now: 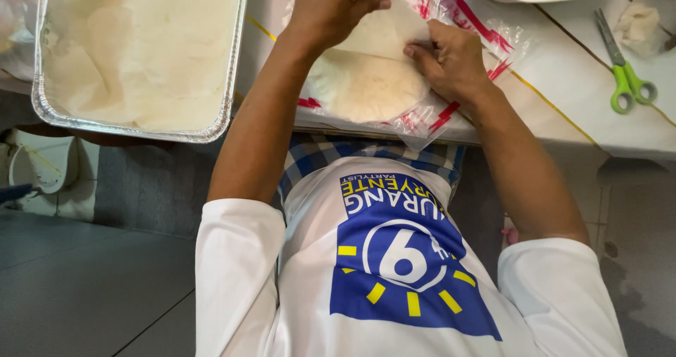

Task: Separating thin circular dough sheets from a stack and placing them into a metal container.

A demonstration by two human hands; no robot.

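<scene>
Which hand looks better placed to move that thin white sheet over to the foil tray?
Probably the left hand: it grips the lifted sheet and is nearer the foil tray. The right hand rests on the stack.

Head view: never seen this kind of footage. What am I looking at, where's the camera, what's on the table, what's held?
No machine here: a person works with bare hands, and one camera on their head looks straight down, so their shirt fills the bottom. The left hand and right hand rest on a stack of thin white round wrappers lying on a clear plastic bag with red print; the left hand seems to lift the top sheet. To the left sits a foil tray of similar sheets. Green-handled scissors lie on the table.
</scene>
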